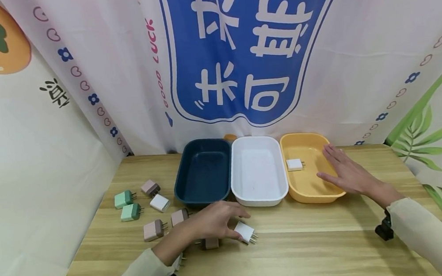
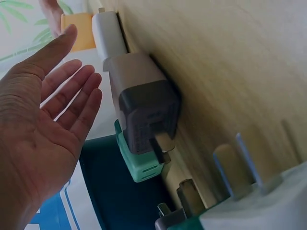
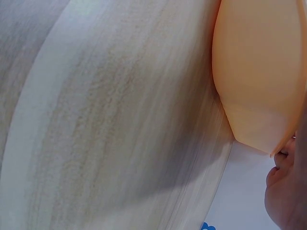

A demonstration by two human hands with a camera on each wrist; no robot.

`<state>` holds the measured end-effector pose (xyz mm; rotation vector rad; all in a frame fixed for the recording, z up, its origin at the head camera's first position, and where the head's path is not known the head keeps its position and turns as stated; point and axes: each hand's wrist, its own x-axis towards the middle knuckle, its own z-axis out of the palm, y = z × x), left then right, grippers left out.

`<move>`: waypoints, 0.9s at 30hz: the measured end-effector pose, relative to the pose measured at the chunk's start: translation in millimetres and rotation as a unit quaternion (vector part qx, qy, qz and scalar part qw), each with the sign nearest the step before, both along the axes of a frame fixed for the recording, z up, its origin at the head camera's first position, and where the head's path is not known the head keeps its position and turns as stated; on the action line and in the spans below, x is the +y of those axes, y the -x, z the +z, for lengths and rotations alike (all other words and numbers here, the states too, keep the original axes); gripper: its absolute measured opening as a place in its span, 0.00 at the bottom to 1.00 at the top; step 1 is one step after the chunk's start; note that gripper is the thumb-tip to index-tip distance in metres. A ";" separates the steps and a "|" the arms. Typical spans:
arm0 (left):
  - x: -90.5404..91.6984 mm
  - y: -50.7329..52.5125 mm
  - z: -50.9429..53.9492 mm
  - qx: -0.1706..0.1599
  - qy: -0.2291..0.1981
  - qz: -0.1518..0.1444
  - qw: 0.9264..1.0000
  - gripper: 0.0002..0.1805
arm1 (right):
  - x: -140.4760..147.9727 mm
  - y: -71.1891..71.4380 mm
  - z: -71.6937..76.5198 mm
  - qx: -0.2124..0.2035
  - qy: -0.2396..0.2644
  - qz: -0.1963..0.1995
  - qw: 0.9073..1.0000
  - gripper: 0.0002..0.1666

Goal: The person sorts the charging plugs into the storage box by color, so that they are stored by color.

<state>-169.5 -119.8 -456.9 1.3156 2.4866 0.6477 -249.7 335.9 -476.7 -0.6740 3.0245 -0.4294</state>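
My left hand (image 1: 218, 220) is over the table, thumb and fingers apart beside a white plug adapter (image 1: 244, 232) with metal prongs; the thumb tip is at its edge, and contact cannot be told. In the left wrist view the hand (image 2: 48, 120) has extended fingers, with a pink and dark-grey adapter (image 2: 139, 91) close to the camera. My right hand (image 1: 346, 171) lies over the right side of the yellow tray (image 1: 316, 199), fingers spread at its rim. Inside that tray, at the left, lies a white adapter (image 1: 294, 164). The right wrist view shows part of the hand (image 3: 285, 191) beside the tray (image 3: 261, 72).
A dark blue tray (image 1: 206, 198) and a white tray (image 1: 261, 202) stand left of the yellow one. Green adapters (image 1: 131, 212), pink-grey adapters (image 1: 153, 230) and a white adapter (image 1: 160, 203) lie on the left of the wooden table (image 1: 296, 255). A printed curtain (image 1: 137, 97) hangs behind.
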 end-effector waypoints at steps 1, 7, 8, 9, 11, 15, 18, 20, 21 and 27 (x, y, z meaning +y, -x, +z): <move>0.2 -0.1 -0.7 -0.003 0.004 0.002 1.000 0.27 | -0.1 0.1 0.2 0.000 0.001 0.000 1.000 0.56; 1.5 -1.0 -5.4 -0.008 0.012 0.005 1.000 0.25 | -0.5 0.5 0.9 -0.002 0.000 0.000 1.000 0.56; 1.6 -1.0 -6.2 -0.004 0.011 0.003 1.000 0.25 | -0.5 0.5 0.9 -0.002 0.000 0.000 1.000 0.56; 1.8 -1.0 -6.9 -0.001 0.013 0.002 1.000 0.26 | -0.5 0.5 0.9 -0.001 0.000 0.000 1.000 0.56; 2.0 -0.7 -8.3 0.003 0.017 0.003 1.000 0.27 | -0.6 0.4 0.8 0.000 -0.001 0.002 1.000 0.56; 2.9 0.4 -10.7 0.006 0.026 0.006 1.000 0.27 | 0.1 0.0 0.4 0.002 0.000 0.002 1.000 0.56; 3.2 1.0 -12.5 0.008 0.024 0.002 1.000 0.27 | 0.3 -0.2 0.3 0.003 0.000 0.002 1.000 0.56; 3.5 1.0 -13.6 0.010 0.023 -0.001 1.000 0.26 | 0.2 -0.2 0.2 0.003 0.001 0.002 1.000 0.56; 3.7 0.9 -14.3 0.010 0.024 -0.001 1.000 0.26 | 0.3 -0.1 0.1 0.003 0.001 0.002 1.000 0.56; 5.7 0.8 -15.8 0.013 0.029 0.001 1.000 0.25 | 0.3 0.4 -0.2 0.006 0.001 0.002 1.000 0.55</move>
